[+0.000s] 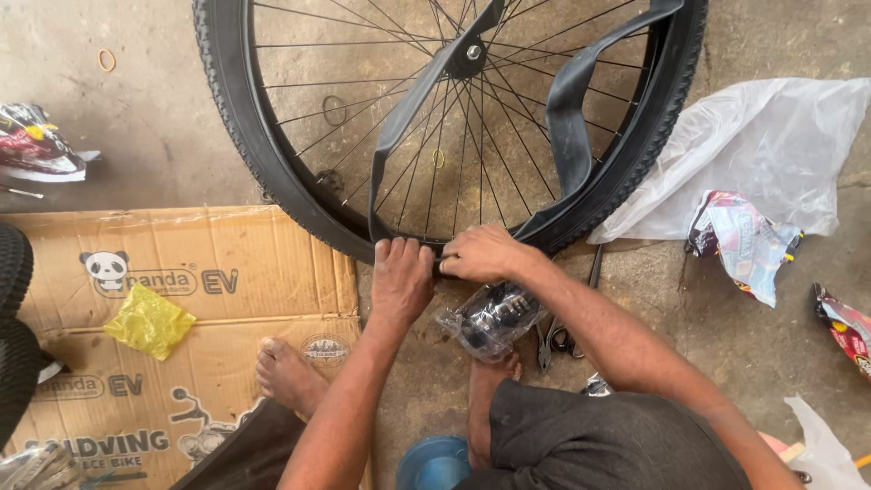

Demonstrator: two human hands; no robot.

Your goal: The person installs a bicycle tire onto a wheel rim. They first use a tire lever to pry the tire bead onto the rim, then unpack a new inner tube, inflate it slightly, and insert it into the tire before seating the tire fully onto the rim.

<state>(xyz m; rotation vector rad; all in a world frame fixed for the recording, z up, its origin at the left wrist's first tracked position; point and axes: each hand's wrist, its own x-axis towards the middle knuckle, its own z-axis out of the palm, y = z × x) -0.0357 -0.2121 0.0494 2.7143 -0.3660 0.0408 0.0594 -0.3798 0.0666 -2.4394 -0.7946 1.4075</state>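
Left hand [402, 277] presses flat on the lower rim of the bicycle wheel [272, 172], fingers curled over the tyre edge, gripping it. Just beside it, the right hand [483, 254] clenches the tyre bead at the same stretch. Above them, the black inner tube [567, 118] hangs loose in big loops across the spokes, so most of it seems not yet seated inside the tyre. Pliers [553, 340] lie on the floor under the right forearm, near a clear plastic packet [490, 318].
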